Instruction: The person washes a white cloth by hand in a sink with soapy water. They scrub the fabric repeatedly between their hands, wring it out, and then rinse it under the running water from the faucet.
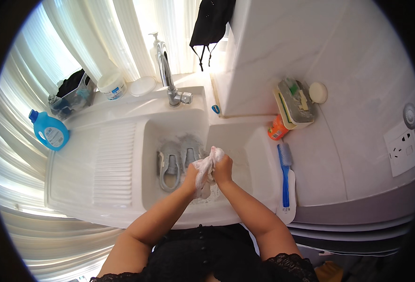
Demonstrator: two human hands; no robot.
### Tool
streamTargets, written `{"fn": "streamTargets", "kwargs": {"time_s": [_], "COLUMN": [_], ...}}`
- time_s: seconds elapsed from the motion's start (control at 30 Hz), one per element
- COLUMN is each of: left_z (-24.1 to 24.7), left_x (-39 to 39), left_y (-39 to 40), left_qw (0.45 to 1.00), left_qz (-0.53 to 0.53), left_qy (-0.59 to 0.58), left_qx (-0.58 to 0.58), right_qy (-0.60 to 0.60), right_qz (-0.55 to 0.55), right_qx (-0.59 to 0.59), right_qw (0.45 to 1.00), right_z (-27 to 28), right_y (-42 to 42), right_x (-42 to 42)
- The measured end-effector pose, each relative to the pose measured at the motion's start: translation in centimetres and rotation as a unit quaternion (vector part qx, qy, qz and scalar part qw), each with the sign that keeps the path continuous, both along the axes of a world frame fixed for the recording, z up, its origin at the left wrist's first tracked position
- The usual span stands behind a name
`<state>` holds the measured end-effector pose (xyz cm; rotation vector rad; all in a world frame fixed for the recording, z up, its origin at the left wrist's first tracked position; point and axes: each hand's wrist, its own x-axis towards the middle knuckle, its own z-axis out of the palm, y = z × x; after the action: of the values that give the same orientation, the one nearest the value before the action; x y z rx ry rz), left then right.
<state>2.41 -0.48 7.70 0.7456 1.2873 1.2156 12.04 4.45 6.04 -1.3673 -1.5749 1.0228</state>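
Observation:
Both my hands grip a wet, sudsy white cloth (pixel 204 171) above the basin of a white laundry sink (pixel 233 135). My left hand (pixel 191 177) is closed on its left side, and foam covers part of the fingers. On the upper right portion my right hand (pixel 223 169) is closed, slightly farther from me. The cloth looks bunched and twisted between the fists, with its lower end hanging down. To the left, a pair of grey shoes without laces, one shoe (pixel 171 164) beside the other (pixel 189 149), lies in cloudy water in the basin. My left forearm partly covers the basin floor.
A ribbed washboard (pixel 114 164) is moulded into the sink's left side. The chrome faucet (pixel 165 70) rises behind the basin. At right lie a blue-handled brush (pixel 285 176) and an orange container (pixel 278 127). A blue detergent bottle (pixel 51 132) stands far left, near a white tub (pixel 112 86).

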Motion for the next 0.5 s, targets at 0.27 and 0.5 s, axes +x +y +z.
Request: {"fn": "streamTargets", "kwargs": {"time_s": [0.27, 0.5], "left_z": [1.5, -0.8], "left_x": [-1.1, -1.2], "left_y": [0.4, -1.0], "left_qw": [0.981, 0.959], "left_qz": [-0.005, -0.104], "left_qy": [-0.188, -0.255], "left_qx": [-0.050, -0.072], "right_qy": [0.285, 0.115], "right_qz": [-0.110, -0.047], "right_qx": [-0.214, -0.117], "right_qw": [0.928, 0.985], "right_z": [-0.4, 1.3], "right_y": [0.6, 0.3], "right_x": [0.7, 2.4]}}
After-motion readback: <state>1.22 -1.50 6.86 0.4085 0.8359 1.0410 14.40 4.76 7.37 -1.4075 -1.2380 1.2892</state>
